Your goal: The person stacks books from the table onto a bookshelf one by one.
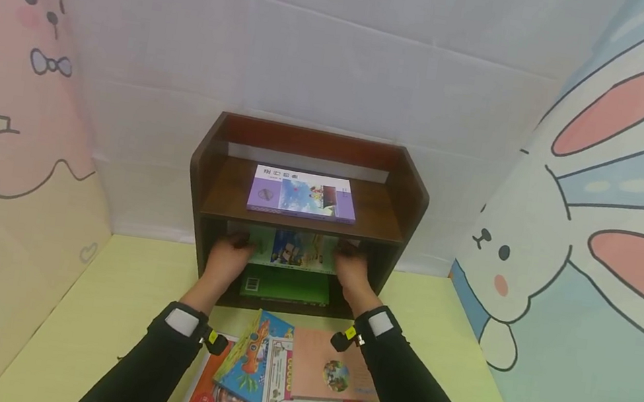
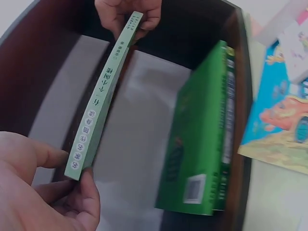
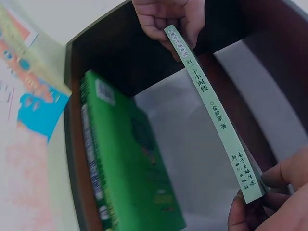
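A pale green book (image 1: 302,259) is inside the shelf's lower compartment, its lettered spine toward me. My left hand (image 1: 229,258) pinches one end of it, thumb on one face and fingers on the other; in the left wrist view that hand (image 2: 53,187) is close up. The other end is pinched by my right hand (image 1: 352,273), seen near the corner of the right wrist view (image 3: 279,197). Beneath the held book, green books (image 1: 286,286) lie stacked on the compartment floor. Whether the held book rests on anything at its back is hidden.
The dark wooden shelf (image 1: 202,165) stands against a white cloth wall. A purple-and-white book (image 1: 303,195) lies on its upper board. In front, several books overlap on the pale yellow surface, including a pink one (image 1: 313,363) and a blue one (image 1: 255,355).
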A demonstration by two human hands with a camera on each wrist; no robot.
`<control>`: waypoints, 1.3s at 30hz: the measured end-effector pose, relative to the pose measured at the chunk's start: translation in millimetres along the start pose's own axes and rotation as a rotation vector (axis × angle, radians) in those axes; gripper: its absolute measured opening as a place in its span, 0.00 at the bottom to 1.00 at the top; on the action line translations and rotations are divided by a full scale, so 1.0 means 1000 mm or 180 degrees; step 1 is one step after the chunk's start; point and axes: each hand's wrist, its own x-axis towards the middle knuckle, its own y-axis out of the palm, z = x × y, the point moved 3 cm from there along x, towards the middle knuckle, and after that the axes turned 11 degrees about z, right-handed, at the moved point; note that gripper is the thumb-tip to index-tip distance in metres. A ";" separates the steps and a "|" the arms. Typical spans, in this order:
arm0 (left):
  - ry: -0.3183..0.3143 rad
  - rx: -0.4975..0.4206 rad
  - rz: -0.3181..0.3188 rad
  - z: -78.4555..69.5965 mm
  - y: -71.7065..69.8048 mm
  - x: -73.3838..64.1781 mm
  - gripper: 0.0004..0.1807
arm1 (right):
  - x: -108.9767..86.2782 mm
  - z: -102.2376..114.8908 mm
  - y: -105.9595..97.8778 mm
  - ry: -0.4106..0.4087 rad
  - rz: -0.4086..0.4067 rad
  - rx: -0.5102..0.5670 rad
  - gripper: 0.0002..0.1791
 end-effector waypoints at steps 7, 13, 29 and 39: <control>-0.0174 0.0146 0.0026 0.027 0.017 0.000 0.32 | -0.002 -0.026 0.015 -0.0045 0.0123 0.0041 0.21; -0.0281 0.0322 0.0065 0.047 0.026 0.003 0.32 | -0.001 -0.044 0.029 0.0288 0.0230 -0.0068 0.26; -0.0279 0.0661 0.0073 0.066 0.036 0.000 0.29 | -0.002 -0.064 0.041 0.0507 0.0328 -0.0300 0.29; -0.0222 0.0652 -0.0002 0.075 0.043 0.002 0.31 | 0.000 -0.066 0.042 0.0551 0.0229 -0.0465 0.29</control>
